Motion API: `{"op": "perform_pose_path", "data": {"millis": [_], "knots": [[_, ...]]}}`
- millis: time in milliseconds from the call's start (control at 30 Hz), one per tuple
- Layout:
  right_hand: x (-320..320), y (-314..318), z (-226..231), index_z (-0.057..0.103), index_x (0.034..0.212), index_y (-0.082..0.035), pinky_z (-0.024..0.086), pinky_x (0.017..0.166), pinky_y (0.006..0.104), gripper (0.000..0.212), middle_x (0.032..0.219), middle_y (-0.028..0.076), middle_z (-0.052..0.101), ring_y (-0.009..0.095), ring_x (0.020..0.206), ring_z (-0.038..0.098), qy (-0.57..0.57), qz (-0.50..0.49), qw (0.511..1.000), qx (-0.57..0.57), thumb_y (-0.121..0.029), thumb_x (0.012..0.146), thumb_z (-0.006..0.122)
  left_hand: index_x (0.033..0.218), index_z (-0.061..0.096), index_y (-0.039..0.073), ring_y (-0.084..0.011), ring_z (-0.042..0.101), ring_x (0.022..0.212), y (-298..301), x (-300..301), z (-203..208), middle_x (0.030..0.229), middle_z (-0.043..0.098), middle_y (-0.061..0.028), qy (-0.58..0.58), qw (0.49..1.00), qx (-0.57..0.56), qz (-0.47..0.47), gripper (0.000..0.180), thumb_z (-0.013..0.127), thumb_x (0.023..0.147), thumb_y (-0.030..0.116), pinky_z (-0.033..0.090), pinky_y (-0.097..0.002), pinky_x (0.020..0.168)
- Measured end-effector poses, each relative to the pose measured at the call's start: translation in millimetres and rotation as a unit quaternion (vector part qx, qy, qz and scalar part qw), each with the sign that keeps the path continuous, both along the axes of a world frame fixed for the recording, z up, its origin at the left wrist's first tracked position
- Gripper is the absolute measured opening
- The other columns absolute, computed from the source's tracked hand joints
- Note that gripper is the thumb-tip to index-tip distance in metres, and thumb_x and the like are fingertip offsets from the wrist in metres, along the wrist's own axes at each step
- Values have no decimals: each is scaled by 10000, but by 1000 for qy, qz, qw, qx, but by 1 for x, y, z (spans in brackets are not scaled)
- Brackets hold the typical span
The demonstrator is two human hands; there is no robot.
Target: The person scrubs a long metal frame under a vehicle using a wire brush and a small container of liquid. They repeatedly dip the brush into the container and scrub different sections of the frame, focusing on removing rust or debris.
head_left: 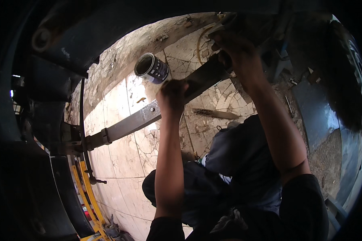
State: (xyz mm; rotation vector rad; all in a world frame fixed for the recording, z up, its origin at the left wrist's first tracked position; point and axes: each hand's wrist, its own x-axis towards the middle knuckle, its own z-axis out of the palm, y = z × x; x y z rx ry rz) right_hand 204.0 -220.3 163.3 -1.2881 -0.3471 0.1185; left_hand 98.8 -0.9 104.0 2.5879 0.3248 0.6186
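A long grey leaf spring [128, 124] runs on a slant from a bracket at the left up to the dark underbody at the top right. My left hand [172, 95] is closed around the spring near its middle. Higher up, my right hand [234, 45] is pressed with curled fingers against a dark part where the spring's upper end meets the underbody. Shadow hides what those fingers hold. Both forearms rise from the lower edge, over my dark trousers [237, 160].
An open tin can [151, 68] lies on the cracked tiled floor [124, 160] just left of my left hand. A flat metal strip [214, 113] lies on the tiles. Yellow stand legs [86, 193] are at the lower left, a tyre [352, 64] at the right.
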Motion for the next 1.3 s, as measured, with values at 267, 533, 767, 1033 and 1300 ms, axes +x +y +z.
{"op": "perform_pose_path", "data": {"millis": [267, 533, 767, 1033, 1300], "knots": [[4, -2, 2, 738, 1155, -51, 523, 730, 298, 275, 901, 50, 720, 122, 773, 663, -7, -14, 999, -36, -260, 999, 652, 920, 752, 106, -300, 684, 828, 10, -15, -11, 895, 726, -75, -35, 977, 188, -95, 97, 781, 834, 138, 556, -425, 729], [-4, 12, -4, 741, 1131, -48, 527, 719, 295, 262, 909, 70, 748, 135, 763, 683, -62, -10, 998, -13, -259, 1003, 654, 829, 747, 110, -284, 715, 844, 14, 16, -5, 865, 743, -93, -29, 998, 35, -41, 38, 778, 831, 133, 565, -418, 725], [5, 11, -26, 740, 1137, -47, 536, 719, 298, 292, 864, 87, 745, 127, 779, 699, -98, -68, 992, -40, -293, 987, 689, 832, 752, 115, -285, 714, 839, 3, -12, 14, 843, 733, -94, 41, 971, 204, -121, 23, 760, 836, 137, 572, -420, 719], [-15, 14, -4, 750, 1145, -62, 528, 699, 286, 272, 917, 73, 732, 117, 748, 665, -41, -28, 999, 23, -275, 1024, 633, 817, 771, 64, -313, 727, 795, 11, 16, 21, 825, 734, -150, 53, 997, -12, -52, 111, 696, 881, 114, 572, -426, 721], [2, 5, -18, 695, 1230, -61, 571, 742, 320, 294, 1021, 88, 736, 196, 833, 724, -125, -56, 990, -20, -56, 937, 664, 851, 734, 62, -324, 708, 814, 3, -25, 22, 824, 710, -133, 48, 984, 121, -124, 79, 738, 869, 139, 570, -449, 737]]}}
